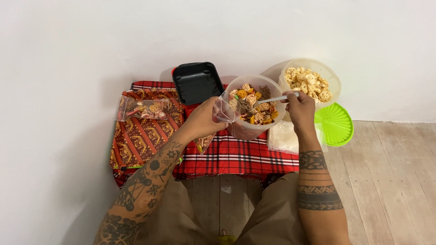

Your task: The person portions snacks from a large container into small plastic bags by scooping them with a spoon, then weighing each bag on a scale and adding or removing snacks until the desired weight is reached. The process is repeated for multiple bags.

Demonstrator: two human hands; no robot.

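Over the tub (pixel 249 129), a clear bag (pixel 224 111) gapes, snack-flecked.

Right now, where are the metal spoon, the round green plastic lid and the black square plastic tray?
Metal spoon (pixel 272 99), head view, middle of its handle.
Round green plastic lid (pixel 335 123), head view, centre of its ribbed top.
Black square plastic tray (pixel 197 83), head view, its flat inner bottom.

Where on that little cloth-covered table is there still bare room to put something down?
The checked cloth is bare along its near edge, below the mixed-snack tub. The patterned cloth is free below the filled bag. The back is crowded: black tray, both tubs, the left hand with a small bag, the right hand with a spoon.
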